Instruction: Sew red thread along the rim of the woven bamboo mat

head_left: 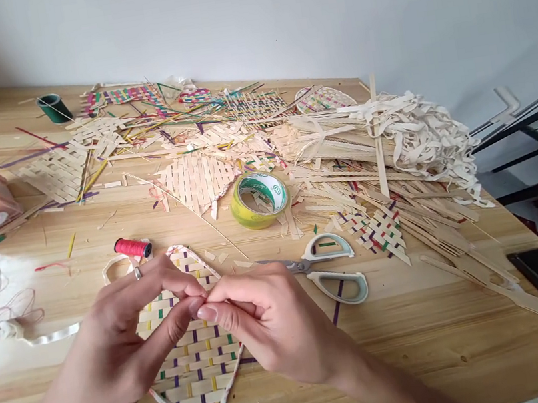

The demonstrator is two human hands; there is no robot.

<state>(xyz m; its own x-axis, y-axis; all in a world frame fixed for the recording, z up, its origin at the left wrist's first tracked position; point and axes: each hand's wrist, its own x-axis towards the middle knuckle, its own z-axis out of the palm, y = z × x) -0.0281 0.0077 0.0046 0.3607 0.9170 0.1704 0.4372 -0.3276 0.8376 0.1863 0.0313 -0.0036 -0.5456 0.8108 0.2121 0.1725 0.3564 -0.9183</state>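
Your woven mat (196, 360), leaf shaped, pale strips crossed with purple, yellow and green ones, cloth edge all round, lying flat on the table right in front of you, pointy end toward you, partly hidden under your pinching fingers

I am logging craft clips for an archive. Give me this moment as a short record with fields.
Setting: wooden table against a pale wall
Left hand: left hand, ring on one finger, fingertips pinched together with the other hand's above the woven piece
Right hand: right hand, fingertips meeting the left; whatever is pinched is too small to tell
Work: woven piece, pointed, with coloured strips and a cloth edge
Nearby: scissors, tape roll, red thread spool
Behind: pile of strips and other woven pieces
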